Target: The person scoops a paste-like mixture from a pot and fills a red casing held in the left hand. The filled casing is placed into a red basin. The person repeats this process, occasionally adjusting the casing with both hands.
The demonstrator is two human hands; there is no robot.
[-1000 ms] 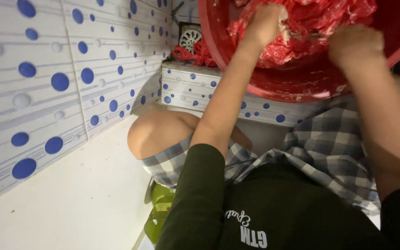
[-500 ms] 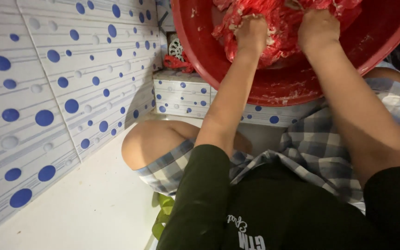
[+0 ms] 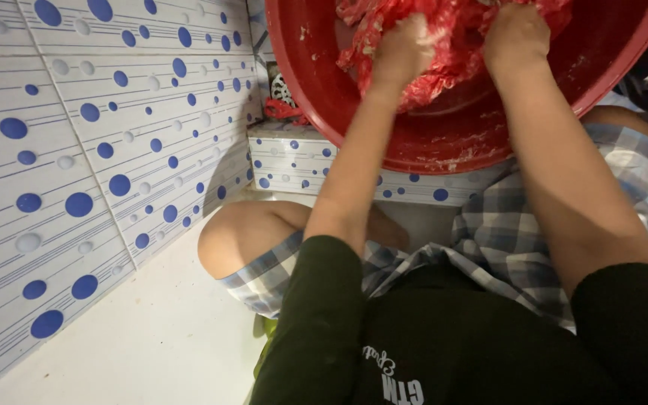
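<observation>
Dotted tiles (image 3: pixel 114 150) flank 2 hands, left hand (image 3: pixel 405 51) and right hand (image 3: pixel 517 36), kneading red meat (image 3: pixel 444 30).

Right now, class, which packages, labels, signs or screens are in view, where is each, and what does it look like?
Printed lettering: pale script and block letters on the dark shirt, bottom centre, upside down to the camera.
No packages, signs or screens show: only both hands in a red basin of red mash, and white wall tiles with blue dots.

White wall tiles (image 3: pixel 99 150) with blue and grey dots cover the left side. A low step (image 3: pixel 294 161) in matching tile borders a plain pale floor (image 3: pixel 151 337), evenly lit.
</observation>
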